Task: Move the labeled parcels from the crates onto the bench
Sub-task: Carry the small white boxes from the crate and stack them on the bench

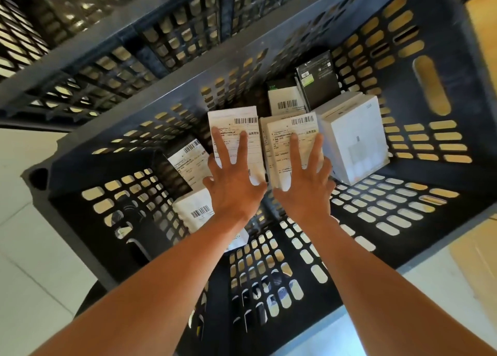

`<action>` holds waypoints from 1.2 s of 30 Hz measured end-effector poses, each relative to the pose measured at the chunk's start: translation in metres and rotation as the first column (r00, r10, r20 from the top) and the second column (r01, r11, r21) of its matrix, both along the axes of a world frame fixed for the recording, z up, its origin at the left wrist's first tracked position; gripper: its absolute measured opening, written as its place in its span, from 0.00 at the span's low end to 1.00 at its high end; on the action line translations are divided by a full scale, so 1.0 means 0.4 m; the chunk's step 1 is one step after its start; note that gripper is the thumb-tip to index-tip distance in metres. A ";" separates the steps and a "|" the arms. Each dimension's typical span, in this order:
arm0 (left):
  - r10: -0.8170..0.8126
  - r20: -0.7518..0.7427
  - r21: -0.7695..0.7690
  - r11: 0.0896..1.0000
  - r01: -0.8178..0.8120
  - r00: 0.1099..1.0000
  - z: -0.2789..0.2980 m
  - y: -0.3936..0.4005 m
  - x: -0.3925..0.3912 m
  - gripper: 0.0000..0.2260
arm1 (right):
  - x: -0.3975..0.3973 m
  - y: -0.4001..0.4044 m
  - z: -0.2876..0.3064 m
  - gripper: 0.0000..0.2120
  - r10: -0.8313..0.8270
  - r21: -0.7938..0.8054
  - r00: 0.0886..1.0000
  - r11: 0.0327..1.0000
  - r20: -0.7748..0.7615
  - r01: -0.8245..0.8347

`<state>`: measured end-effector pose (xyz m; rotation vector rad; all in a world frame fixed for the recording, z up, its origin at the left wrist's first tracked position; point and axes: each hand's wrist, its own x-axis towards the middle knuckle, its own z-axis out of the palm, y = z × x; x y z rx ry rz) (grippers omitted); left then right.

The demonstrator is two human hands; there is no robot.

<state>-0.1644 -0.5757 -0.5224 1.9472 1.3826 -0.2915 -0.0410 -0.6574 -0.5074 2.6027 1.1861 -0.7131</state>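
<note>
A second slotted crate [113, 57] stands just behind the dark crate [443, 189]. Inside it lie labeled parcels — the left hand [232, 183] rests on one parcel [236, 137], the right hand [305, 186] on its neighbour [294, 140], fingers spread straight (thumbs partly hidden). A black box [318, 78] leans behind; label print is unreadable.

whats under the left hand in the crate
The left hand lies with spread fingers on a labeled white parcel in the dark crate. What lies beneath that parcel is covered.
</note>
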 end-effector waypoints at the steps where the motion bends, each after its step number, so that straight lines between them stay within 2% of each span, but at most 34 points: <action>1: 0.016 0.000 -0.003 1.000 -0.016 1.000 0.001 -0.001 0.007 0.51 | 0.001 0.003 0.003 0.53 -0.006 0.007 1.000 1.000 -0.018 0.006; 4: 0.050 -0.012 0.003 0.999 -0.050 0.999 -0.004 -0.005 0.020 0.55 | 0.005 0.005 0.011 0.52 -0.028 0.035 0.996 0.999 -0.083 0.031; 10: 0.077 -0.001 -0.015 0.997 -0.077 0.997 0.015 -0.008 0.028 0.53 | 0.020 0.007 0.042 0.51 -0.061 0.037 0.989 0.997 -0.133 0.066; 15: -0.051 0.010 -0.033 0.998 0.052 0.999 0.129 0.023 -0.019 0.50 | 0.007 0.003 0.146 0.48 -0.120 0.073 0.986 0.989 -0.119 0.129; 20: -0.189 -0.027 -0.086 0.979 0.186 0.982 0.355 0.056 -0.083 0.48 | -0.011 -0.003 0.365 0.45 -0.142 0.066 0.984 0.986 -0.110 0.150; 23: -0.255 0.004 -0.016 0.967 0.255 0.967 0.526 0.057 -0.121 0.46 | -0.036 0.010 0.529 0.44 -0.156 0.116 0.979 0.978 -0.129 0.171; 28: -0.225 0.056 0.098 0.971 0.219 0.973 0.842 0.066 -0.173 0.43 | -0.084 0.020 0.821 0.41 -0.197 0.201 0.966 0.953 -0.167 0.229; 33: -0.185 -0.020 0.156 0.970 0.185 0.983 1.132 0.092 -0.265 0.44 | -0.134 0.051 1.101 0.39 -0.103 0.269 0.984 0.953 -0.145 0.139; 36: -0.129 -0.013 0.213 0.969 0.129 0.992 1.292 0.120 -0.332 0.44 | -0.170 0.090 1.261 0.36 -0.010 0.301 0.992 0.952 -0.125 0.047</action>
